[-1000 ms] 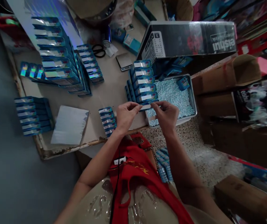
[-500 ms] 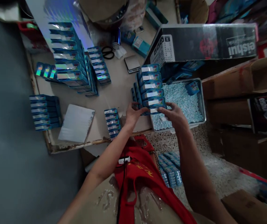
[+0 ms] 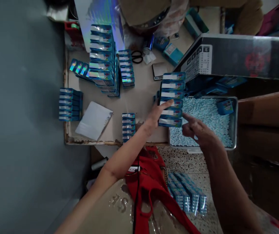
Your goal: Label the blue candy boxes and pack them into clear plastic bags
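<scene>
Your left fingers (image 3: 166,104) braced the blue box stack (image 3: 179,86) on the tabletop (image 3: 140,102).
One lay across the ends, seemingly steadying the stack; whether they clamped it could not be told. Your right fingers (image 3: 189,118), index and thumb apart, pointed at its edge, over the tray (image 3: 236,123) of pale pieces (image 3: 207,117). White strips (image 3: 169,86) faced you, perhaps for easy checking; box print and black carton (image 3: 232,55) lettering were unreadable.

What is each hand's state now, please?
Left hand: touching the blue box stack; grip unclear.
Right hand: partly curled beside the stack; cannot tell if holding anything.
</scene>
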The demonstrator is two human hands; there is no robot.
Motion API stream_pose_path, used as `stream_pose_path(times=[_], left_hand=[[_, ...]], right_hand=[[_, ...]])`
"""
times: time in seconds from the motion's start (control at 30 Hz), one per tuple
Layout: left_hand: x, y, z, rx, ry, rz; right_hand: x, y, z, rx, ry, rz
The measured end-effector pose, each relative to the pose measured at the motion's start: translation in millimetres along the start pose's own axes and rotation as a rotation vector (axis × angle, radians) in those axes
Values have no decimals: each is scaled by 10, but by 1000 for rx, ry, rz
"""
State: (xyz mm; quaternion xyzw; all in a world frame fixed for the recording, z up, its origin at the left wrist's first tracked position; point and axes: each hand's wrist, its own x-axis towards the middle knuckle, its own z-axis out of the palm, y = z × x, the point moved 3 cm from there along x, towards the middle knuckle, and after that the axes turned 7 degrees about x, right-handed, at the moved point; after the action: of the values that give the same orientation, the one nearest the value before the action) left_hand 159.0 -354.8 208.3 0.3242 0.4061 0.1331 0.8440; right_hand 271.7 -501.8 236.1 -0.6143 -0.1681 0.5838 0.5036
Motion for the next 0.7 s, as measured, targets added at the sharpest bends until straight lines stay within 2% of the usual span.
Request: stream_pose_path(times=[0.07, 0.1, 0.23, 0.33, 0.43, 0.5, 0.6, 0.67, 0.7], left_hand=[[-234, 50, -277, -73, -75, -47], [-384, 56, -449, -72, -67, -64], [-953, -60, -1182, 87, 141, -49], [-1131, -271, -1552, 208, 256, -9], [-1145, -479, -1689, 479, 357, 12], [-1153, -528, -1700, 812, 458, 42], [-1202, -422, -1674, 1209, 573, 125], [-1217, -249, -1621, 1312, 579, 251], [-1204, -143, -1570, 1332, 563, 345]], right_hand=[[-114, 52, 297, 70, -14, 30], [-157, 116, 462, 104, -20, 63], [-136, 594, 1095, 189, -117, 228], [32, 1007, 1344, 216, -212, 278], [133, 1216, 1341, 157, -205, 335], [139, 1139, 1232, 116, -96, 321], [138, 713, 981, 86, 206, 94], [174, 375, 831, 69, 347, -66], [212, 228, 772, 62, 378, -121]])
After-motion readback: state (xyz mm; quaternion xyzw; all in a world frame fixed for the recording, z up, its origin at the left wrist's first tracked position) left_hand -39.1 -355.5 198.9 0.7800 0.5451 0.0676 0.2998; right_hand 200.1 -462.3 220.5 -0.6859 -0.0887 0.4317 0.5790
